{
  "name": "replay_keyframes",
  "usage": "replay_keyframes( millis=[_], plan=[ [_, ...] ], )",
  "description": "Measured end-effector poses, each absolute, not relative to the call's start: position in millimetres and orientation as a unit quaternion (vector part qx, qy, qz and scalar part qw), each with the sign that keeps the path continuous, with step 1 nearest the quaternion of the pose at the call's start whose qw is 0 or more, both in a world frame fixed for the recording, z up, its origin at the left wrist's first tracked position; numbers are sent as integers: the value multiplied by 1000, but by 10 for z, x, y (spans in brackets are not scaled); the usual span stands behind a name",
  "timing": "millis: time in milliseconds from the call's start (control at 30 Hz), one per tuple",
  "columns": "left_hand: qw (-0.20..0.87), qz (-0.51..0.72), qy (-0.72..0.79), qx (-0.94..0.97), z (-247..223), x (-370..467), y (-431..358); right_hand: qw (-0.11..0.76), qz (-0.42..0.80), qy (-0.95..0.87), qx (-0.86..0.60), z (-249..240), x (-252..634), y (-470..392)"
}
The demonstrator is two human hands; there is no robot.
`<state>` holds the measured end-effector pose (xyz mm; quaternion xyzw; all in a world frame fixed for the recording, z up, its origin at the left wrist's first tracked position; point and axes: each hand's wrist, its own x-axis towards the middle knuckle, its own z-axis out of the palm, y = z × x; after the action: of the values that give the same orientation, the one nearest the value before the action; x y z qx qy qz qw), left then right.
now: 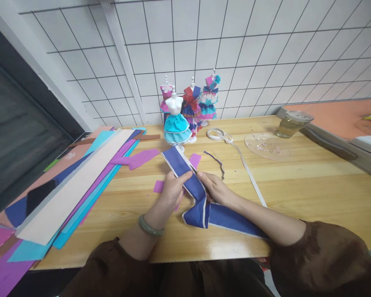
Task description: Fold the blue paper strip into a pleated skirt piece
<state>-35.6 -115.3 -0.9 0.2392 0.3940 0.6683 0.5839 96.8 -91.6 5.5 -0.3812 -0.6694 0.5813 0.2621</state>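
A long blue crepe-paper strip (pixel 181 163) with white edging runs up between my hands. Its lower part folds over and trails to the right under my right forearm. My left hand (pixel 174 187) pinches the strip, thumb on top. At the strip's right edge my right hand (pixel 214 186) is closed on what look like dark scissors (pixel 194 169); only a thin tip shows clearly and the rest is hidden by the fingers. Pieces of purple paper (pixel 195 160) lie under and beside the strip. Just beyond stands a small white mannequin (pixel 174 104) in a tiered turquoise skirt.
Several dressed mannequins (pixel 208 99) stand by the tiled wall. Coloured paper sheets (pixel 77 181) and a dark phone (pixel 41 197) are at left. On the right are a white ribbon roll (pixel 215 133), a clear plate (pixel 266 146) of small bits and a lidded glass (pixel 292 125).
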Motion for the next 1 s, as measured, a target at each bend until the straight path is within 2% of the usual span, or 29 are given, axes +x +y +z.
replay_keyframes(
  millis=[1000],
  plan=[
    [606,675,355,226,-17,-414,-1112,261,589,-666,-376,-25,968,-878]
  ],
)
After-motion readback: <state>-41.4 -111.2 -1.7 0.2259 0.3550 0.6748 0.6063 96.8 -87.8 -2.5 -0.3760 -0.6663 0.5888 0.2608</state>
